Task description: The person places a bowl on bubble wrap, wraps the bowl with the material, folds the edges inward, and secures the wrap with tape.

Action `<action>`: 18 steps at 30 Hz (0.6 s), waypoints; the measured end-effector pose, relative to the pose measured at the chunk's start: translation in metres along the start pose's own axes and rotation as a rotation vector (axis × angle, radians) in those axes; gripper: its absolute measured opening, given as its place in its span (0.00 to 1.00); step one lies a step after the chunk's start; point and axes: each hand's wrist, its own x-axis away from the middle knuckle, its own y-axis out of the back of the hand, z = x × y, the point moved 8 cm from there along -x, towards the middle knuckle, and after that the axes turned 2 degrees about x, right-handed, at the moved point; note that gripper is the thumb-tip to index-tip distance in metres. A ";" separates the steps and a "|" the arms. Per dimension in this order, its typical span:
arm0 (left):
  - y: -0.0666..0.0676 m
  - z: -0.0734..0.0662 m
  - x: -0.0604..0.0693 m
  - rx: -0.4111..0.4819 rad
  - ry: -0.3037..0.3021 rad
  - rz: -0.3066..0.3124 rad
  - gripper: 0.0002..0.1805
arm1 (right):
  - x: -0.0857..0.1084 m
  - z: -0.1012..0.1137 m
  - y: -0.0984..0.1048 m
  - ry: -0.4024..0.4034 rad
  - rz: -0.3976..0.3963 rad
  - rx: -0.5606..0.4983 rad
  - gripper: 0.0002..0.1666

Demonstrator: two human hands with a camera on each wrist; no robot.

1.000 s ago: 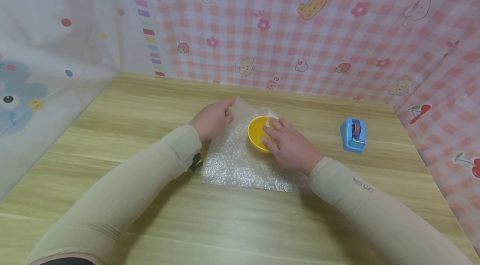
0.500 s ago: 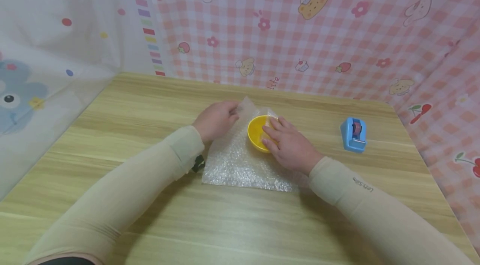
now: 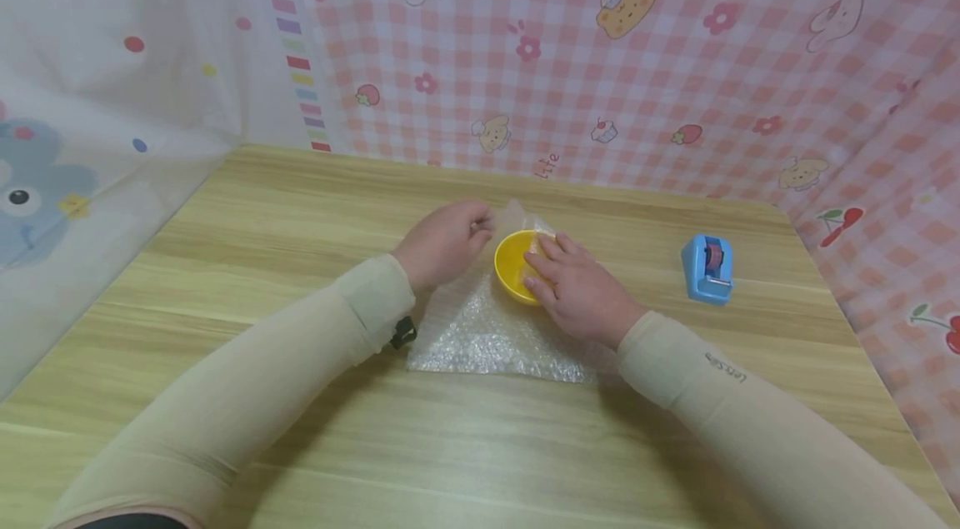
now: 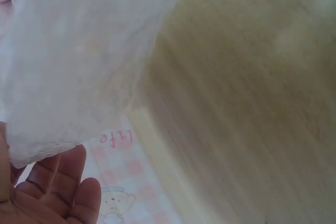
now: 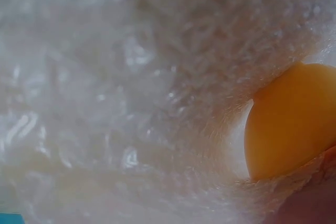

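A yellow bowl [image 3: 512, 264] sits on a sheet of bubble wrap [image 3: 480, 337] at the middle of the table. Over the bowl's right side, my right hand [image 3: 588, 296] presses a fold of the wrap against the rim with spread fingers. My left hand [image 3: 442, 242], to the left of the bowl, pinches the wrap's far left edge and holds it raised. In the left wrist view the lifted wrap [image 4: 84, 66] runs down to the thumb and fingers of that hand [image 4: 50, 192]. The right wrist view shows wrap [image 5: 131, 103] around the bowl [image 5: 291, 124].
A blue tape dispenser [image 3: 707, 271] stands on the wooden table [image 3: 480, 454] to the right. A small black object [image 3: 403, 332] shows beside the left cuff. Pink checked cloth [image 3: 570, 79] hangs behind the table, and white cloth hangs at the left.
My left hand has moved right, towards the bowl, drawing the wrap's raised edge along with it. The right hand and the bowl have barely moved.
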 end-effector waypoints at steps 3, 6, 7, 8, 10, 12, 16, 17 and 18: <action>-0.001 -0.004 0.001 0.004 -0.015 -0.001 0.09 | 0.000 0.000 0.000 0.004 -0.001 0.000 0.35; -0.002 -0.008 0.003 0.012 -0.028 0.002 0.10 | 0.000 0.000 0.000 0.008 0.000 0.006 0.36; -0.002 -0.009 0.004 0.014 -0.032 0.004 0.10 | 0.000 0.000 0.000 0.009 0.000 0.007 0.36; -0.003 -0.010 0.004 0.019 -0.035 0.007 0.10 | 0.000 0.000 0.000 0.011 0.000 0.009 0.36; -0.004 -0.012 0.005 0.027 -0.043 0.015 0.11 | 0.000 0.000 0.000 0.010 0.002 0.009 0.35; -0.005 -0.013 0.005 0.034 -0.048 0.027 0.10 | 0.000 0.000 0.000 0.006 0.006 0.007 0.35; -0.009 -0.016 0.006 0.052 -0.073 0.049 0.09 | 0.000 -0.001 -0.001 -0.002 0.013 0.009 0.36; -0.010 -0.017 0.006 0.056 -0.079 0.055 0.10 | 0.000 -0.001 -0.001 -0.002 0.014 0.009 0.36; -0.010 -0.018 0.006 0.060 -0.087 0.061 0.10 | 0.000 -0.001 -0.001 -0.001 0.015 0.009 0.36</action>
